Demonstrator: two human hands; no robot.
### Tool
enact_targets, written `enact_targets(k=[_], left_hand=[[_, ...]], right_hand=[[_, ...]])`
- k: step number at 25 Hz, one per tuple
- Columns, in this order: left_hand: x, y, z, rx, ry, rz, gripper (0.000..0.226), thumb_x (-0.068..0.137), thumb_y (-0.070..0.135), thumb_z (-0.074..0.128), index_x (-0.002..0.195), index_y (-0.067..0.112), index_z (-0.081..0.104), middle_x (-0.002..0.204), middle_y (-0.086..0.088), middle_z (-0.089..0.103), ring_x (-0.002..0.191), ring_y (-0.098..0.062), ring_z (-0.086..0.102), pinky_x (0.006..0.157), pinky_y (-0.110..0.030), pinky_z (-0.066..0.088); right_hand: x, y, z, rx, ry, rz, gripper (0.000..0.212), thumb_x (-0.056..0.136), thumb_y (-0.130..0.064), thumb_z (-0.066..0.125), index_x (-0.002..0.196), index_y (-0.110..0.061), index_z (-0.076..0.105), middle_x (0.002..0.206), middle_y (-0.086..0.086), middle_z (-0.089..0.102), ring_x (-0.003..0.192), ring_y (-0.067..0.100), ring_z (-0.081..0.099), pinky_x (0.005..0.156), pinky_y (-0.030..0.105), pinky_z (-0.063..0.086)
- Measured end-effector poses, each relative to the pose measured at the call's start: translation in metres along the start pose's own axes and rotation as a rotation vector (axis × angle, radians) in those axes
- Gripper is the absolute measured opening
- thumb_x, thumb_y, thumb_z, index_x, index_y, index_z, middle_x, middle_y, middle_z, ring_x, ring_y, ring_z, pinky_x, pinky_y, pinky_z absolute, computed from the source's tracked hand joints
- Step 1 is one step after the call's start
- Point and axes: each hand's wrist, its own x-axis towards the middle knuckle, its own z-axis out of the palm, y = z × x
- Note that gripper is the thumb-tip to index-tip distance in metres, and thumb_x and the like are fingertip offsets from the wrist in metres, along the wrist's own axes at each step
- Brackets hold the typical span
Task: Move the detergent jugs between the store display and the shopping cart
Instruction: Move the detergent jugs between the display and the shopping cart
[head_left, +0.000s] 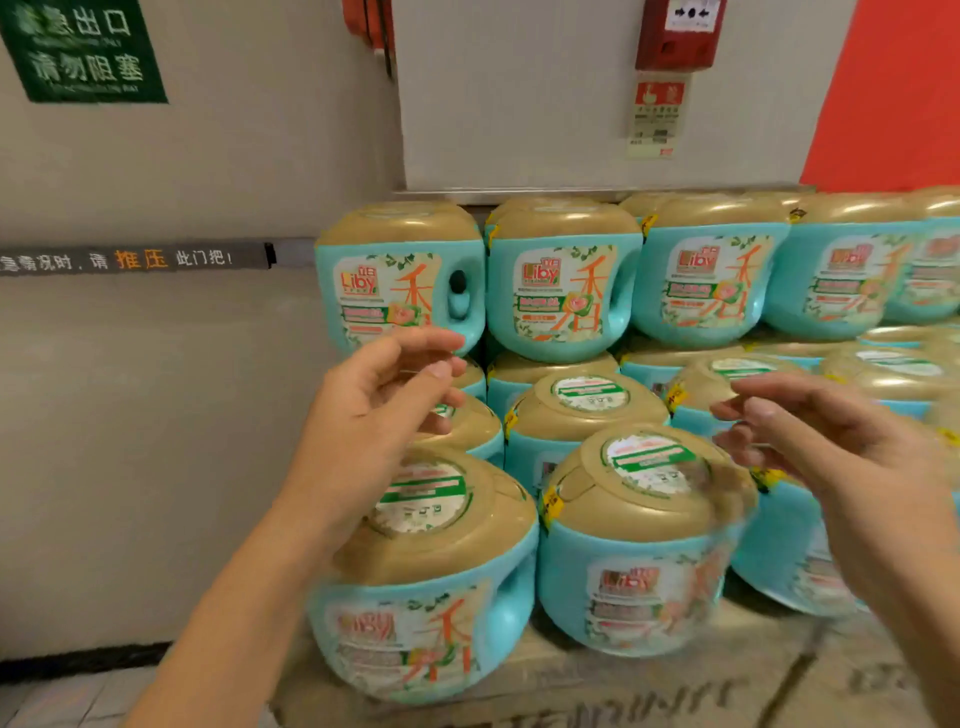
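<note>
The hands were both raised and released, gripping nothing. The left hand (374, 410) hung with loosely bent fingers above the near left jug (423, 577), its fingertips reaching in front of the lower edge of the top-row jug (400, 278). The right hand (841, 457) was held palm inward with relaxed fingers over the right part of the stack, just beside the near right jug (644, 535). Both hands were blurred, and I could not tell whether either one brushed a jug.

The detergent jugs were teal with tan lids and stood in stepped tiers: two at the front, more behind them, and a top row (706, 280) standing label-forward against the wall. The lowest tier rested on a cardboard surface (597, 686) with faint printing.

Behind the stack was a white panel (519, 93) carrying a red fire alarm box (680, 34), with a red wall (893, 88) to its right. To the left stood a grey door (156, 389) with a push bar (135, 258) lettered in Chinese and a green exit sign (83, 49) above it. Pale floor tiles (52, 696) showed at the bottom left.
</note>
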Motion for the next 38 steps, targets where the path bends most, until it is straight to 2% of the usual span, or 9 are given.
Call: enact_targets(k=[4, 8, 13, 18, 21, 30, 34, 36, 38], left_hand=[[-0.059, 0.01, 0.035, -0.208, -0.113, -0.035, 0.019, 0.079, 0.03, 0.065, 0.094, 0.031, 0.074, 0.084, 0.002, 0.073, 0.071, -0.006, 0.065, 0.058, -0.017, 0.052], [-0.135, -0.027, 0.104, -0.251, -0.228, -0.337, 0.013, 0.081, 0.015, 0.071, 0.086, 0.026, 0.076, 0.078, -0.003, 0.073, 0.067, -0.008, 0.065, 0.056, -0.018, 0.053], [-0.226, -0.079, 0.189, -0.071, -0.45, -0.768, 0.021, 0.095, 0.002, 0.055, 0.094, 0.015, 0.072, 0.078, 0.002, 0.076, 0.068, -0.004, 0.067, 0.061, -0.018, 0.053], [-0.306, -0.098, 0.288, 0.023, -0.503, -0.963, 0.016, 0.093, 0.005, 0.058, 0.095, 0.012, 0.073, 0.082, -0.011, 0.074, 0.07, -0.013, 0.065, 0.064, -0.024, 0.05], [-0.35, -0.096, 0.358, 0.033, -0.593, -1.045, 0.014, 0.093, 0.007, 0.059, 0.097, 0.012, 0.072, 0.091, -0.011, 0.075, 0.079, -0.015, 0.066, 0.068, -0.024, 0.049], [-0.377, -0.093, 0.549, 0.013, -0.852, -1.039, 0.017, 0.094, 0.006, 0.057, 0.102, 0.011, 0.071, 0.096, -0.011, 0.074, 0.082, -0.017, 0.065, 0.076, -0.027, 0.049], [-0.351, -0.088, 0.649, -0.054, -0.833, -0.932, 0.015, 0.093, 0.006, 0.058, 0.099, 0.013, 0.07, 0.093, -0.01, 0.073, 0.078, -0.012, 0.065, 0.076, -0.027, 0.049], [-0.331, -0.086, 0.707, -0.1, -0.806, -0.895, 0.015, 0.093, 0.004, 0.058, 0.096, 0.013, 0.07, 0.086, -0.006, 0.072, 0.069, -0.005, 0.066, 0.068, -0.02, 0.051], [-0.311, -0.081, 0.759, -0.138, -0.788, -0.888, 0.015, 0.092, 0.003, 0.058, 0.097, 0.011, 0.07, 0.084, -0.008, 0.071, 0.068, -0.008, 0.065, 0.065, -0.018, 0.05]], right_hand=[[-0.092, 0.002, -0.051, -0.015, 0.254, 0.13, 0.012, 0.083, -0.014, 0.061, 0.086, -0.014, 0.073, 0.079, 0.002, 0.076, 0.067, 0.009, 0.068, 0.062, 0.014, 0.053], [-0.186, 0.017, -0.119, -0.138, 0.46, 0.328, 0.017, 0.09, 0.002, 0.056, 0.087, -0.007, 0.07, 0.072, 0.002, 0.073, 0.063, 0.007, 0.065, 0.058, 0.011, 0.051], [-0.31, 0.044, -0.205, -0.176, 0.621, 0.644, 0.015, 0.091, -0.006, 0.06, 0.084, -0.01, 0.072, 0.075, 0.008, 0.073, 0.062, 0.011, 0.065, 0.055, 0.015, 0.051], [-0.406, 0.049, -0.301, -0.217, 0.712, 0.916, 0.014, 0.09, -0.013, 0.065, 0.08, -0.011, 0.074, 0.075, 0.01, 0.072, 0.062, 0.014, 0.065, 0.059, 0.025, 0.051], [-0.436, 0.04, -0.359, -0.258, 0.724, 0.998, 0.013, 0.091, -0.013, 0.063, 0.083, -0.011, 0.073, 0.074, 0.006, 0.072, 0.062, 0.011, 0.065, 0.058, 0.022, 0.049], [-0.43, 0.032, -0.511, -0.278, 0.851, 1.004, 0.014, 0.091, -0.007, 0.059, 0.089, -0.014, 0.071, 0.079, 0.005, 0.073, 0.07, 0.015, 0.067, 0.064, 0.022, 0.051], [-0.381, 0.041, -0.59, -0.291, 0.865, 0.9, 0.014, 0.088, -0.002, 0.06, 0.088, -0.01, 0.071, 0.077, 0.007, 0.073, 0.066, 0.013, 0.066, 0.06, 0.018, 0.051], [-0.347, 0.046, -0.641, -0.313, 0.859, 0.843, 0.014, 0.087, 0.001, 0.061, 0.087, -0.009, 0.071, 0.074, 0.007, 0.072, 0.064, 0.012, 0.066, 0.059, 0.016, 0.051], [-0.31, 0.047, -0.689, -0.339, 0.836, 0.787, 0.016, 0.088, 0.002, 0.061, 0.086, -0.01, 0.071, 0.072, 0.005, 0.072, 0.063, 0.011, 0.066, 0.058, 0.016, 0.051]])
